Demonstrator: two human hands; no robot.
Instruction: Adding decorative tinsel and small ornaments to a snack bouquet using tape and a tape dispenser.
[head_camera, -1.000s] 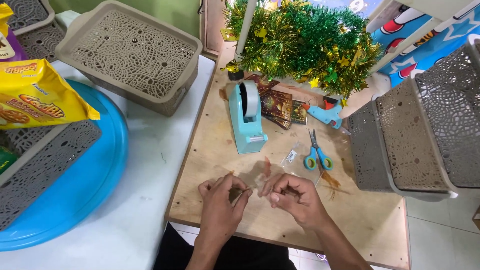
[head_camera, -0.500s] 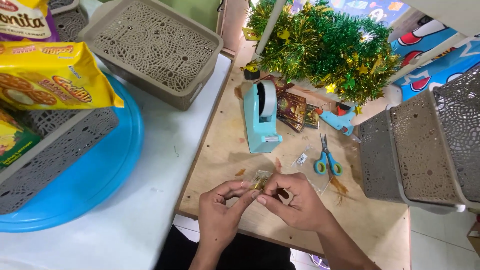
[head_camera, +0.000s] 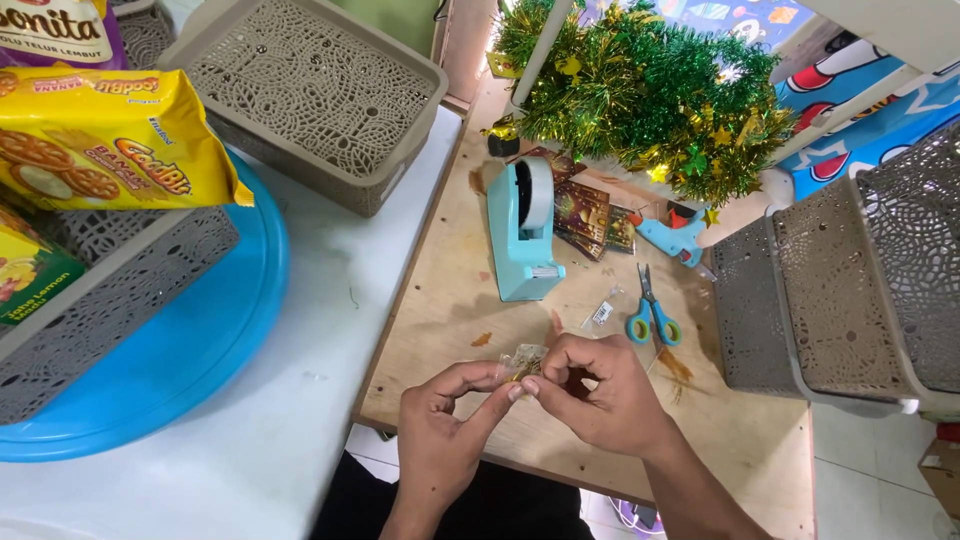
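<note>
1. A white table (head_camera: 250, 420) fills the left side, with a wooden board (head_camera: 460, 310) set against its right edge.
2. A round blue tray (head_camera: 200, 360) lies on the table and bears a grey basket (head_camera: 110, 290) holding a yellow biscuit pack (head_camera: 110, 140).
3. An empty beige basket (head_camera: 310, 100) sits at the top of the table, near the board's corner.
4. Grey baskets (head_camera: 850, 290) stand nested at the right edge of the board.
5. Green tinsel (head_camera: 650, 95) lies across the far end of the board.
6. A teal tape dispenser (head_camera: 525, 230) stands upright mid-board, with dark packets (head_camera: 585, 215) just beside it and a blue glue gun (head_camera: 675, 238) further right.
7. Blue scissors (head_camera: 652, 315) lie closed near the right hand (head_camera: 600, 395).
8. The left hand (head_camera: 445, 425) meets the right over the board's near part.
9. Both hands pinch a small clear wrapper (head_camera: 525, 360) between thumb and forefinger tips; their other fingers are curled. The wrapper is held just above the board, in front of the dispenser.
</note>
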